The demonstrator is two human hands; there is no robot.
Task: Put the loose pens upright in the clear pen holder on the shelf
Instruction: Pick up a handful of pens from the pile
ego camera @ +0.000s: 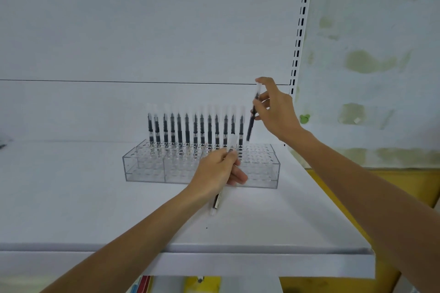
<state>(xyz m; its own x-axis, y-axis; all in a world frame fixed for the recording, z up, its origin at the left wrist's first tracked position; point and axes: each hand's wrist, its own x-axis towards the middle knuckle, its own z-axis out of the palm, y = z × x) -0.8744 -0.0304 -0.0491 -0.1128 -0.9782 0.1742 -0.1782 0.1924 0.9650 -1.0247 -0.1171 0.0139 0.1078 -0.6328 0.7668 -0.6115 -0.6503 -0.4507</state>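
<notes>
White shelf (pixel 95 209), head view: the clear pen holder (pixel 147 171) has its back row of pens (pixel 188 131) nearly full. Your right hand (pixel 277 112) pinches a tilted pen (pixel 252 121) above the row's right end. Your left hand (pixel 214 171) grips a spare pen (pixel 219 198), not yet inserted.

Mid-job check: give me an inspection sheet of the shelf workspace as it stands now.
Surface: white shelf, one dark speck near its front.
Job's things: clear pen holder, row of pens upright along its back holes; front holes unfilled.
Clutter: dark blurred object at left edge.
Grippers: right hand pinches a tilted pen at the row's right end; left hand grips another pen before the holder.
Cables: nothing seen.
Surroundings: slotted upright, stained wall at right.
</notes>
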